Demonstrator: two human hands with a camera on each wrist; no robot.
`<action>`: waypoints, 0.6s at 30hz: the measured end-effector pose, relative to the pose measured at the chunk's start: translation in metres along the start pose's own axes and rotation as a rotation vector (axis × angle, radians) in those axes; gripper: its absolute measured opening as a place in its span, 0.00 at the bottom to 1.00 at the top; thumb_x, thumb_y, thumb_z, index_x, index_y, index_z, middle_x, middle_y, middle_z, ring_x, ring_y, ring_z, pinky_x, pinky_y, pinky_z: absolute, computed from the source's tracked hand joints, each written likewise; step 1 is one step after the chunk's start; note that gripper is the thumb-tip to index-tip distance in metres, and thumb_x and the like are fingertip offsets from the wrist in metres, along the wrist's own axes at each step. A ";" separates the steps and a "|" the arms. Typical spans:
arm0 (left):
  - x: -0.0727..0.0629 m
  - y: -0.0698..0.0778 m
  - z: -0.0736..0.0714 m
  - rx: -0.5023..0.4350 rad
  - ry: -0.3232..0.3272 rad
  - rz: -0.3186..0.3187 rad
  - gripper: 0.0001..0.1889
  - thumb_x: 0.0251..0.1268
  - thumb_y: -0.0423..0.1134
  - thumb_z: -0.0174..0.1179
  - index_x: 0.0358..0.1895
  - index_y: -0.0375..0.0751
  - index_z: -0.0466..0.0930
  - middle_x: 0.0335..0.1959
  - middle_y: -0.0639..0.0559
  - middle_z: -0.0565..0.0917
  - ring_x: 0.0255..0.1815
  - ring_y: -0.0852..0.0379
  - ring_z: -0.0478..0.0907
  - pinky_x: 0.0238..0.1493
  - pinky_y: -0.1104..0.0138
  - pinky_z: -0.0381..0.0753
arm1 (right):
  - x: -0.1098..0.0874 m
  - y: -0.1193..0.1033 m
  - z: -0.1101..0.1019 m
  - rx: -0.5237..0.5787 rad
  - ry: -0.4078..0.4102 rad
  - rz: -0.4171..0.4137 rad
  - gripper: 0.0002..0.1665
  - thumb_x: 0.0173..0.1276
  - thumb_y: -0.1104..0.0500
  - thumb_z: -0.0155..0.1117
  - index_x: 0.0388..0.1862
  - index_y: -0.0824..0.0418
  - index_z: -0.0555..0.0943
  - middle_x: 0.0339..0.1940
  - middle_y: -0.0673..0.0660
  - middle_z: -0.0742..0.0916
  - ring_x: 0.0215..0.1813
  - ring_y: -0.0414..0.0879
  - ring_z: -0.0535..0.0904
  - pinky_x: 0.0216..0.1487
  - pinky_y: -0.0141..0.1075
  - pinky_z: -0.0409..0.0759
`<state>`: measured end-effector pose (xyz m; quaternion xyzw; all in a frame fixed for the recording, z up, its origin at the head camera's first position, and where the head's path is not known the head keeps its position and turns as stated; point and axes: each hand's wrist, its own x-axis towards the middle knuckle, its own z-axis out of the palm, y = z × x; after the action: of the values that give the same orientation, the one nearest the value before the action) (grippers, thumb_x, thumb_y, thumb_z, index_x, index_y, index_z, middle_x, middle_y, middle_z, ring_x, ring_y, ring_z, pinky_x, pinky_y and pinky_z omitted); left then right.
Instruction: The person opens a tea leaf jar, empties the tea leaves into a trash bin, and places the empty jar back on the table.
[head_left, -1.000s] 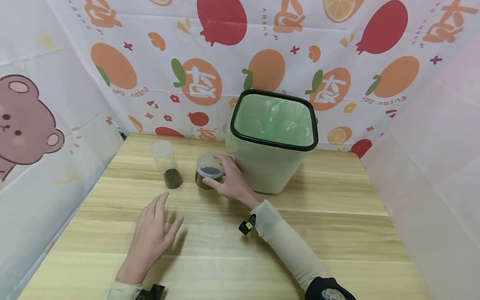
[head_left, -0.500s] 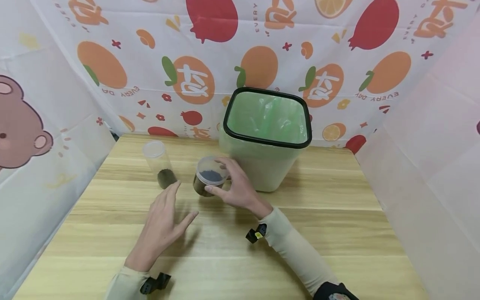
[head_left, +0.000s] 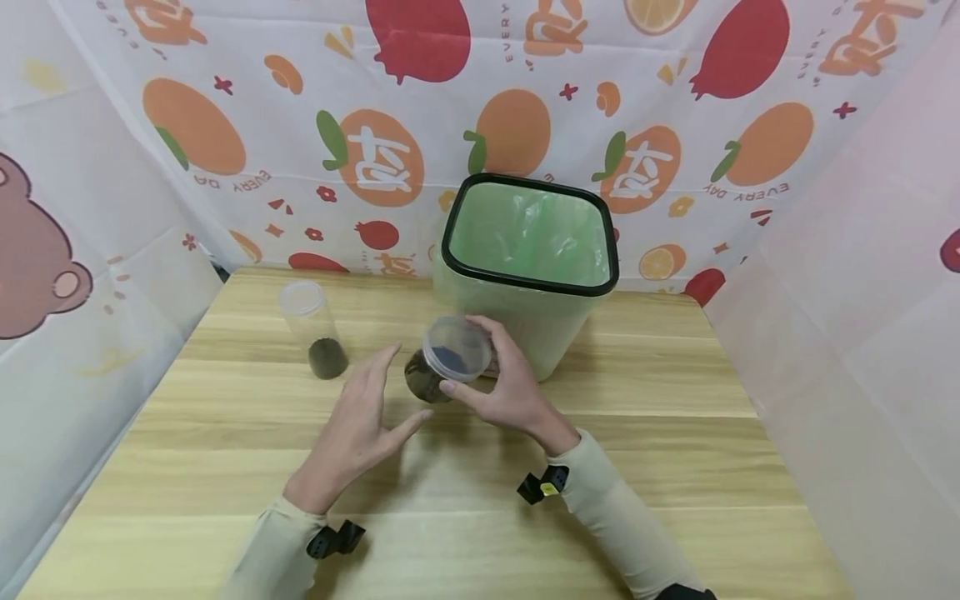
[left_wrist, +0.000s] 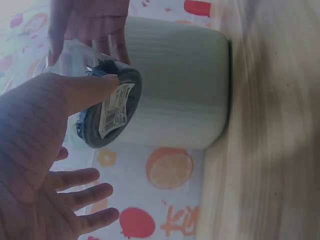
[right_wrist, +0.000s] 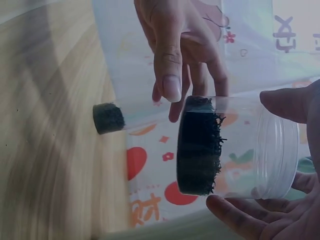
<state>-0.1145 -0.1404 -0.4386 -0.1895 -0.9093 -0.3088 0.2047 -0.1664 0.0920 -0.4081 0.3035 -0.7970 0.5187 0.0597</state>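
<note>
A wide clear plastic jar (head_left: 454, 353) with dark shredded bits at its bottom is held tilted above the table. My right hand (head_left: 513, 396) grips it around the lid end, thumb on one side and fingers on the other. A label (left_wrist: 117, 109) with a barcode shows on the jar's base in the left wrist view. My left hand (head_left: 356, 425) is beside the jar with fingers and thumb spread; whether a fingertip touches it I cannot tell. Further left, a taller, narrower clear container (head_left: 312, 327) stands on the table, with similar dark bits low inside.
Behind my right hand stands a light green trash bin (head_left: 517, 317) with a black rim and a pale green liner. The wooden table (head_left: 660, 417) meets a fruit-print cloth (head_left: 442, 50) at the back and pale cloths at both sides.
My right hand has lifted the jar off the table, drawn it nearer and to the right, and tilted it. My left hand has moved up and right, toward the jar.
</note>
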 end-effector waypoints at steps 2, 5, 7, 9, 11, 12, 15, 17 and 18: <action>0.003 0.003 0.001 -0.016 -0.014 -0.002 0.56 0.51 0.50 0.79 0.80 0.39 0.53 0.74 0.35 0.68 0.75 0.37 0.66 0.73 0.42 0.67 | -0.004 -0.003 -0.005 0.060 0.008 0.032 0.53 0.58 0.55 0.79 0.78 0.51 0.59 0.67 0.58 0.76 0.64 0.53 0.79 0.58 0.45 0.85; 0.008 0.009 0.004 -0.047 -0.037 0.001 0.58 0.49 0.52 0.79 0.80 0.41 0.53 0.76 0.37 0.67 0.76 0.39 0.66 0.74 0.43 0.67 | -0.009 -0.006 -0.012 0.114 0.021 0.068 0.54 0.58 0.57 0.79 0.79 0.51 0.59 0.68 0.60 0.75 0.63 0.56 0.80 0.54 0.47 0.87; 0.011 0.013 0.006 -0.070 -0.052 0.007 0.59 0.48 0.53 0.80 0.80 0.42 0.53 0.76 0.39 0.67 0.76 0.40 0.65 0.75 0.44 0.67 | -0.012 -0.008 -0.016 0.118 0.031 0.088 0.55 0.57 0.58 0.79 0.79 0.50 0.59 0.68 0.60 0.75 0.62 0.55 0.80 0.53 0.46 0.87; 0.015 0.017 0.009 -0.088 -0.057 0.028 0.59 0.46 0.52 0.81 0.80 0.41 0.54 0.76 0.39 0.67 0.76 0.40 0.66 0.75 0.44 0.67 | -0.016 -0.008 -0.020 0.110 0.040 0.106 0.55 0.56 0.58 0.79 0.79 0.51 0.60 0.68 0.58 0.74 0.63 0.54 0.79 0.53 0.44 0.86; 0.019 0.021 0.012 -0.101 -0.057 0.051 0.59 0.45 0.52 0.81 0.79 0.41 0.55 0.76 0.40 0.68 0.76 0.41 0.66 0.75 0.44 0.67 | -0.019 -0.008 -0.023 0.109 0.045 0.114 0.55 0.56 0.59 0.79 0.79 0.52 0.60 0.68 0.58 0.74 0.64 0.54 0.78 0.52 0.41 0.87; 0.021 0.023 0.013 -0.106 -0.053 0.064 0.59 0.45 0.52 0.81 0.79 0.41 0.55 0.75 0.40 0.68 0.76 0.41 0.66 0.74 0.45 0.68 | -0.021 -0.008 -0.025 0.109 0.046 0.116 0.55 0.56 0.60 0.79 0.79 0.52 0.61 0.68 0.58 0.74 0.65 0.54 0.77 0.53 0.40 0.87; 0.027 0.027 0.018 -0.119 -0.040 0.109 0.58 0.44 0.52 0.82 0.78 0.39 0.57 0.74 0.39 0.70 0.75 0.43 0.67 0.74 0.46 0.69 | -0.025 -0.007 -0.029 0.136 0.039 0.119 0.55 0.55 0.63 0.79 0.79 0.54 0.61 0.67 0.60 0.73 0.64 0.55 0.77 0.53 0.39 0.87; 0.029 0.029 0.021 -0.133 -0.033 0.141 0.58 0.43 0.51 0.83 0.77 0.37 0.58 0.73 0.39 0.70 0.74 0.44 0.68 0.73 0.47 0.70 | -0.027 -0.007 -0.031 0.163 0.031 0.124 0.55 0.54 0.64 0.79 0.79 0.56 0.62 0.66 0.61 0.73 0.64 0.56 0.77 0.54 0.39 0.87; 0.030 0.030 0.023 -0.136 -0.032 0.155 0.58 0.43 0.50 0.83 0.77 0.36 0.58 0.72 0.39 0.71 0.73 0.44 0.69 0.73 0.47 0.70 | -0.029 -0.007 -0.032 0.181 0.027 0.128 0.54 0.54 0.65 0.79 0.78 0.56 0.62 0.66 0.62 0.73 0.63 0.57 0.77 0.55 0.39 0.87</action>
<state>-0.1311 -0.0967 -0.4261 -0.2778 -0.8720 -0.3500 0.1999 -0.1462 0.1300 -0.3993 0.2491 -0.7638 0.5954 0.0095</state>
